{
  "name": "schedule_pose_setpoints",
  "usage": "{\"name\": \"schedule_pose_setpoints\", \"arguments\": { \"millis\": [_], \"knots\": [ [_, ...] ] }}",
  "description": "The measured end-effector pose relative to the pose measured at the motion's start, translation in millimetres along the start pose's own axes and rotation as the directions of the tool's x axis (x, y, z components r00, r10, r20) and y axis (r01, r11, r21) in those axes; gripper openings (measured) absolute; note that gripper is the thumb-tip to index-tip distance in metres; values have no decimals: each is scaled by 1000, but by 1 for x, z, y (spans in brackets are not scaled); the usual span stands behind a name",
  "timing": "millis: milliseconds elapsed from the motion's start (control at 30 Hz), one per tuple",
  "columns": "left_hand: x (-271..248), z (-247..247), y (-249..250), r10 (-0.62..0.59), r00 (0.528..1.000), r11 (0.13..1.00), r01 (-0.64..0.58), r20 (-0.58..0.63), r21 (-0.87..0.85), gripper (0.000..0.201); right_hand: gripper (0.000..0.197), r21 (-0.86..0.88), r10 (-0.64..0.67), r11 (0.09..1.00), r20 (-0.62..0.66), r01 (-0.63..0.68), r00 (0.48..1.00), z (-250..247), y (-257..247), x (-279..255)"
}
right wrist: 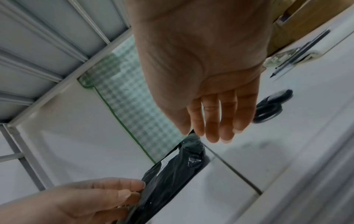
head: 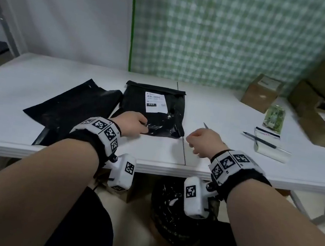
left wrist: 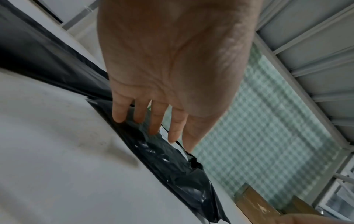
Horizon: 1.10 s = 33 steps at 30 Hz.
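A black plastic mailer bag [head: 134, 99] with a white shipping label [head: 156, 103] lies flat at the middle of the white table [head: 26, 81]. My left hand [head: 136, 123] is at the bag's near left corner, and its straight fingertips [left wrist: 153, 128] rest on the crinkled plastic [left wrist: 172, 166]. My right hand [head: 203, 141] hovers just right of the bag, fingers relaxed [right wrist: 212, 128] and holding nothing. Black-handled scissors [right wrist: 272, 107] lie on the table just beyond that hand; in the head view only their tip [head: 206, 125] shows.
A second, flat black bag [head: 71, 109] lies left of the mailer. At the right are a notepad [head: 269, 151] with a pen [head: 260, 140] across it, a green packet [head: 274, 118] and cardboard boxes [head: 261, 93]. A bin with a black liner [head: 169, 214] stands under the table's front edge.
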<state>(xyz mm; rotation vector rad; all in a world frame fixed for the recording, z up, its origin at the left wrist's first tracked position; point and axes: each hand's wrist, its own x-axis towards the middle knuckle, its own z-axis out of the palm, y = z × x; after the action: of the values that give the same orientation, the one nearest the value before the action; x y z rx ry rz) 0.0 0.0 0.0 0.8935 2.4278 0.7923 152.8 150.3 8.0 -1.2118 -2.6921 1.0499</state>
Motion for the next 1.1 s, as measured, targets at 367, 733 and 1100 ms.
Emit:
{"name": "schedule_pose_setpoints", "arguments": {
  "millis": [367,733,1100],
  "knots": [
    [33,5,-22,-74,996,990,79,-48,119,50,19,143,46,989,-89,-33,995,31,-1,53],
    [46,-4,-17,-59,998,987,60,-16,149,36,24,299,80,952,-39,-65,996,23,2,78],
    [28,-19,42,27,947,989,22,321,-147,10,17,833,-147,524,-120,180,982,-55,-35,44]
  ]
}}
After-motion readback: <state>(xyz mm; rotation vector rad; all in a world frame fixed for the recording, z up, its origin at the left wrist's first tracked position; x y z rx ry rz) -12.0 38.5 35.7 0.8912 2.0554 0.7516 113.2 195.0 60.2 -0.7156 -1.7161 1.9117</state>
